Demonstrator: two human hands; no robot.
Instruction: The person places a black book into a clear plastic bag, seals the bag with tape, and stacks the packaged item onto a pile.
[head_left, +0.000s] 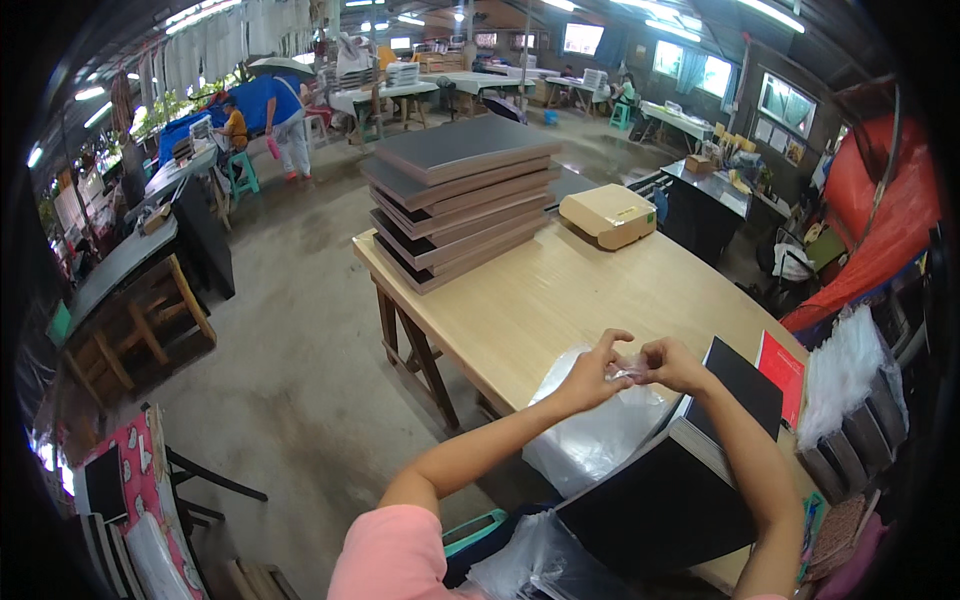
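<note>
Over the near edge of the wooden table, my left hand has its fingers curled, pinching a crumpled bit of clear plastic. My right hand faces it closely, its fingers closed on the same plastic. A clear plastic bag lies spread below them and hangs past the table edge; whether the crumpled bit belongs to it I cannot tell. Beside my right forearm is a thick black book, tilted over the near edge. Another black book lies beyond that forearm. More clear plastic rests at my lap.
A tall stack of black-covered books stands at the table's far left, with a cardboard box beside it. A red booklet and plastic-wrapped books line the right side. Other people are at far tables.
</note>
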